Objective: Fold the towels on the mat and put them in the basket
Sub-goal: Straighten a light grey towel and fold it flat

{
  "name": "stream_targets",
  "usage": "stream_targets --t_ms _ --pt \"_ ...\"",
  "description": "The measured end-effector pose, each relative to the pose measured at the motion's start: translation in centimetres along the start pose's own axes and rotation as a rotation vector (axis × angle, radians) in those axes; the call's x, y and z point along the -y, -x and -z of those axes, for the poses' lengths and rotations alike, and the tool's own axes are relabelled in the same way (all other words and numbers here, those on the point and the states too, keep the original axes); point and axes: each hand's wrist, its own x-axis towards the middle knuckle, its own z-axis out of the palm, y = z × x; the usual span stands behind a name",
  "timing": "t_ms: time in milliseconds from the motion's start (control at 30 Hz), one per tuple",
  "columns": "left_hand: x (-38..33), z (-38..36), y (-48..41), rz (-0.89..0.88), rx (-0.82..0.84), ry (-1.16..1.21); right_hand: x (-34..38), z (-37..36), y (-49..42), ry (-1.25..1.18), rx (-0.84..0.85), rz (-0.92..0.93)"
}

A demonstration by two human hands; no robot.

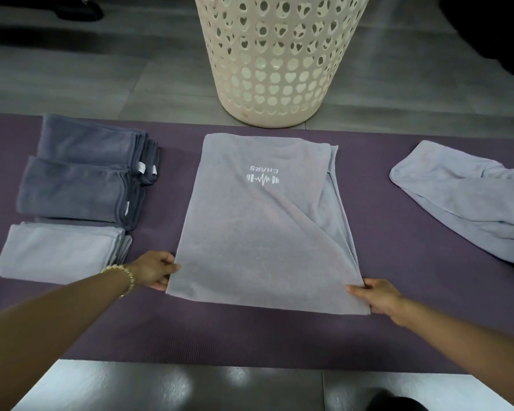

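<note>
- Left hand (156, 272), a bead bracelet (125, 277) on its wrist, pinches the lower left corner of the light grey towel (255, 232).
- Right hand (377, 298) pinches that towel's lower right corner.
- The towel lies flat at frame centre on the purple mat (190, 330), logo (263, 178) facing up.
- Folded towels (77, 185) sit stacked at the left; a crumpled towel (469, 197) lies at the right edge.
- The cream basket (282, 54) stands at top centre on the floor, beyond the mat.

Both bare forearms reach forward from the lower corners; the left hand (157, 272) pinches the towel (258, 232) at its near left corner; the right hand (377, 298) pinches the near right corner; a bracelet (125, 277) circles the left wrist.
</note>
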Motion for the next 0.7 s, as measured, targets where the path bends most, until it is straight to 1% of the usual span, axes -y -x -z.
stream_targets --t_ms 133,233,367,533,600,700 --pt "-1.0 -0.8 -0.6 -0.03 -0.03 0.101 1.9 0.5 -0.6 -0.133 0.096 0.013" --pt "-2.3 -0.9 -1.8 -0.051 -0.081 0.127 4.5 0.6 -1.8 -0.276 0.09 0.028" --pt "-5.4 -1.2 -3.3 -0.096 -0.152 0.234 7.7 0.2 -4.1 -0.448 0.054 0.061" --pt "-8.5 -1.0 -6.3 -0.134 -0.17 0.295 12.2 0.6 -7.1 -0.513 0.086 0.06" --pt "-9.7 -0.6 -7.8 -0.157 -0.207 0.306 13.8 0.5 -8.7 -0.522 0.081 0.074" --pt "-11.5 0.0 -10.0 -0.213 -0.285 0.3 15.9 0.1 -10.9 -0.519 0.001 0.078"
